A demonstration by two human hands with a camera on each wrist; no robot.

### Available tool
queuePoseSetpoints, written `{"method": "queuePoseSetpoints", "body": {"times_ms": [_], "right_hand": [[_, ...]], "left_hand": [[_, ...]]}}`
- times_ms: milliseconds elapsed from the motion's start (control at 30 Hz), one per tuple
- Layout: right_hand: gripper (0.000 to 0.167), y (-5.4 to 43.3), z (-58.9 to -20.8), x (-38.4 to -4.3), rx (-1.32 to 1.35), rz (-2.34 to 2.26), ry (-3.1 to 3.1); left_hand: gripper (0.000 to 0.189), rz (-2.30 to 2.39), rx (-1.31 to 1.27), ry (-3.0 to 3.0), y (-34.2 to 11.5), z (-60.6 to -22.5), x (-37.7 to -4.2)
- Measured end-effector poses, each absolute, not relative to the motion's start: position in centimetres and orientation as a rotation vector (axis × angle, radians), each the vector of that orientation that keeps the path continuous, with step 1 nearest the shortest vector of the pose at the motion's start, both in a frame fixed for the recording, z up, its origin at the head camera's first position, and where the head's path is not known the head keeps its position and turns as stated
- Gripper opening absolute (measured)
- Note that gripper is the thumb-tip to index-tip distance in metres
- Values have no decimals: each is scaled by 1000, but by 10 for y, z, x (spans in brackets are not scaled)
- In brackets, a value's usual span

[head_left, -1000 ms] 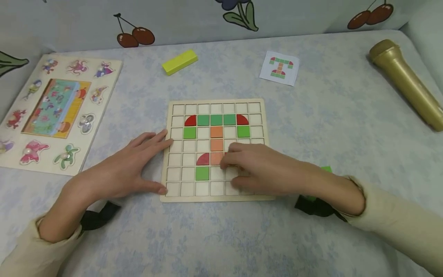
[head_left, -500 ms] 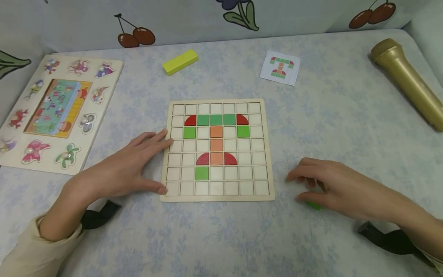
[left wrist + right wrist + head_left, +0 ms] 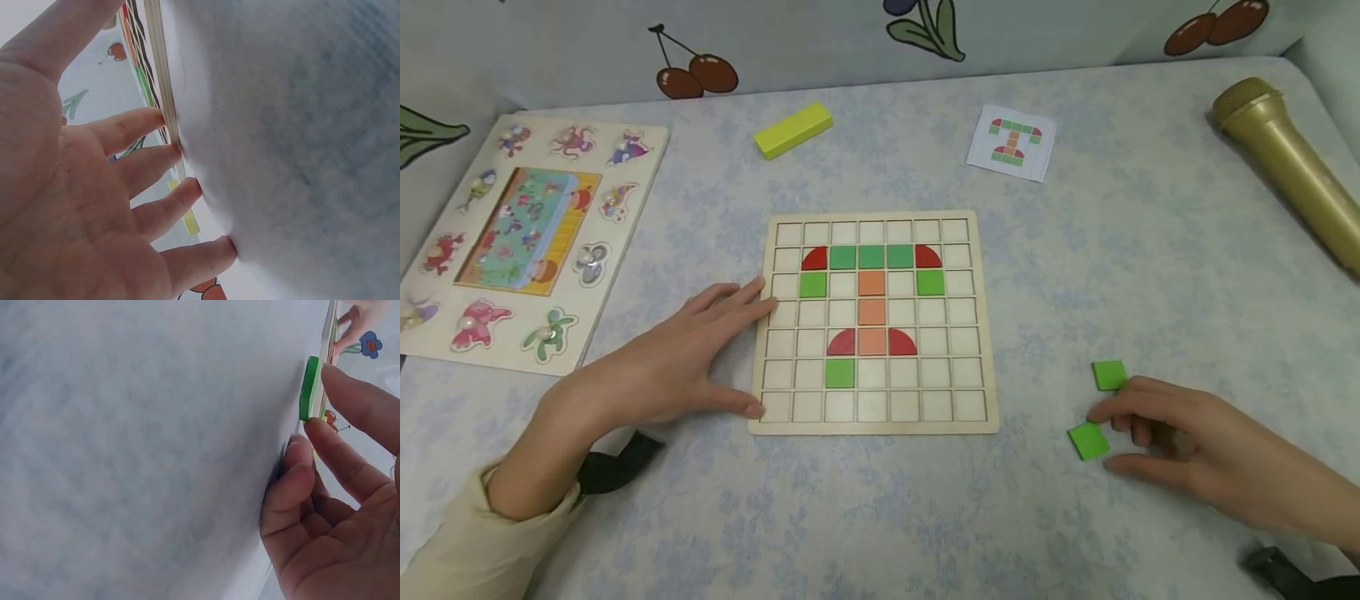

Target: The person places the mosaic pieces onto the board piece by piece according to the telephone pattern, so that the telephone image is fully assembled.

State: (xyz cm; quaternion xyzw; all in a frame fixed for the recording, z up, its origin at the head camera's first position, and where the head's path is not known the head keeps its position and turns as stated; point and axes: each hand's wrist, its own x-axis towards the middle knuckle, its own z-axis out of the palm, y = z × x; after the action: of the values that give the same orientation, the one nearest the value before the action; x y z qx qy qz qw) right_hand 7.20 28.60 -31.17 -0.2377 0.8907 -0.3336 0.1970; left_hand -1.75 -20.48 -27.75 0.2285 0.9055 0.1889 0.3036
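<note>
A wooden grid board (image 3: 987, 333) lies flat in the middle of the head view. Set in its cells are red quarter-circle tiles (image 3: 902, 342), orange square tiles (image 3: 872, 312) and green square tiles (image 3: 839, 373). My left hand (image 3: 662, 367) rests at the board's left edge, its fingers spread; the left wrist view shows fingertips at the rim. To the right of the board my right hand (image 3: 1195, 450) is over the table, thumb and forefinger apart. Its forefinger is right at a loose green square tile (image 3: 1088, 441). Another green square tile (image 3: 1109, 375) lies just beyond that hand.
A white card (image 3: 1011, 143) with a small tile pattern lies behind the board. Also at the back is a yellow block (image 3: 793, 131). A wooden knob puzzle (image 3: 613, 275) occupies the left side, and a gold microphone (image 3: 1288, 171) the far right.
My right hand has left the board and moved right to the loose green tiles, uncovering a red quarter-circle tile beside the lowest orange one. My left hand has stayed at the board's edge.
</note>
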Motion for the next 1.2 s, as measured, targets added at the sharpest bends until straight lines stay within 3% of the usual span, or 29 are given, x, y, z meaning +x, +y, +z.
{"method": "queuePoseSetpoints", "body": {"times_ms": [400,833,1200], "right_hand": [[50,281,-313,72,-707,-872,2568],[39,272,-307,69,-747,-811,2629],[34,221,-287,45,-863,-870,2618]], "left_hand": [[108,496,594,2400,-206,-276,-16],[108,494,603,2402,-206,-276,-16],[108,492,616,2408,-206,-276,-16]]}}
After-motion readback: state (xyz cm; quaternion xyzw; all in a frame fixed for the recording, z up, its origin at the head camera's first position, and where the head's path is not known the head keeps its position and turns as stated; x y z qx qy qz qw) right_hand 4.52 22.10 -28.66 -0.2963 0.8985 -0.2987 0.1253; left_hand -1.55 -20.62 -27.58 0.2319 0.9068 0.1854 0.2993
